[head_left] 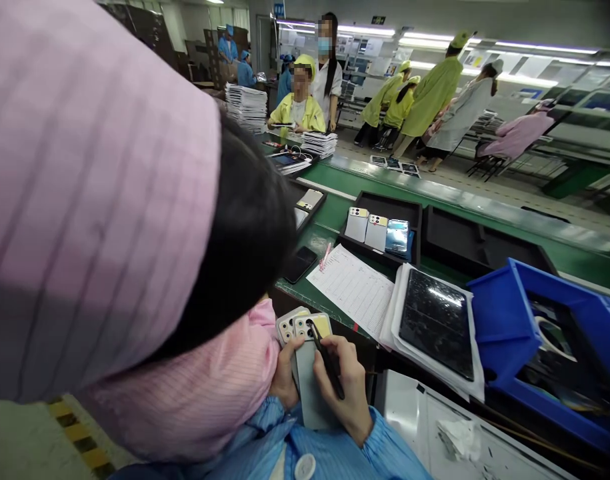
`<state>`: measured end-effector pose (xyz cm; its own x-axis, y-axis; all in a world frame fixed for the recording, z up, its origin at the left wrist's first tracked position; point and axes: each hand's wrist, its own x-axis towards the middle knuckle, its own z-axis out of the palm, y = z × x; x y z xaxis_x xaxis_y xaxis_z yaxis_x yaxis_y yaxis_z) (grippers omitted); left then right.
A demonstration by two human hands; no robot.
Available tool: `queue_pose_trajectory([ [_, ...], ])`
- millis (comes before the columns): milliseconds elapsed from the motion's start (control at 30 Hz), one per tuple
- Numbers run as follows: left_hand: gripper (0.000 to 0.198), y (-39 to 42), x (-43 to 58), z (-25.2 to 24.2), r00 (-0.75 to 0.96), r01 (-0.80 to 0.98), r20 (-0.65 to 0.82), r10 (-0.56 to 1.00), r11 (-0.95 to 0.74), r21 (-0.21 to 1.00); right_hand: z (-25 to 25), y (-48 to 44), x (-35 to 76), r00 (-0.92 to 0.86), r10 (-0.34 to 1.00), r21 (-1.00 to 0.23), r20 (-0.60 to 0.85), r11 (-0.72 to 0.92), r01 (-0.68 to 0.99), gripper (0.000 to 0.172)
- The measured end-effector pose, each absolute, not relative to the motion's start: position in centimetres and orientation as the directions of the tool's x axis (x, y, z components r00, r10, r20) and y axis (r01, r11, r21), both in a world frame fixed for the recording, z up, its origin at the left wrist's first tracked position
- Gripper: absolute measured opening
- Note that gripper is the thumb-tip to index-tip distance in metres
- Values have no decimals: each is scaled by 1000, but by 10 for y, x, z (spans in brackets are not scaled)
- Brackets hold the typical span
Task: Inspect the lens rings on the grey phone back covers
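Two pale grey phone back covers overlap low in the centre of the head view. My left hand [285, 375] is closed around their left side. The front cover [312, 393] has a camera block and a yellow patch at its top; the rear cover [286, 325] shows mostly at its upper end. Black tweezers [329, 363] are pinched in my right hand [349, 387], with their tip at the camera block of the front cover. Blue sleeves reach both wrists.
A person in a pink striped cap and sleeve [195, 393] leans in close at left. Ahead are a black tray [415, 208] with phone covers, a printed sheet [352, 288], a black tablet [437, 320] on white sheets and a blue bin [499, 320].
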<state>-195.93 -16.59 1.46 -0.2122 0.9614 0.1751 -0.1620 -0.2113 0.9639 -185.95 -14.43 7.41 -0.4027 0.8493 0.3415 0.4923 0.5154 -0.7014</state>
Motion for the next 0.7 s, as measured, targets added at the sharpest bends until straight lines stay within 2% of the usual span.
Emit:
queue_pose_trajectory([
  [67, 47, -165, -1961, 7, -236, -152, 212, 948, -251, 956, 73, -144, -1859, -406, 846, -702, 346, 520, 486, 15],
  [200, 41, -159, -1956, -7, -227, -78, 288, 930, -312, 947, 67, -140, -1853, -399, 844, -711, 359, 524, 469, 14],
  [367, 54, -158, -1956, -14, -194, 42, 354, 915, -352, 935, 65, -140, -1851, -349, 863, -746, 364, 495, 446, 14],
  [567, 59, -160, -1962, -3, -144, 244, 405, 903, -364, 899, 68, -136, -1851, -279, 903, -800, 325, 420, 428, 16],
  [700, 57, -154, -1958, 18, -74, 421, 455, 887, -386, 821, 61, -124, -1845, -255, 929, -840, 270, 356, 409, 15],
])
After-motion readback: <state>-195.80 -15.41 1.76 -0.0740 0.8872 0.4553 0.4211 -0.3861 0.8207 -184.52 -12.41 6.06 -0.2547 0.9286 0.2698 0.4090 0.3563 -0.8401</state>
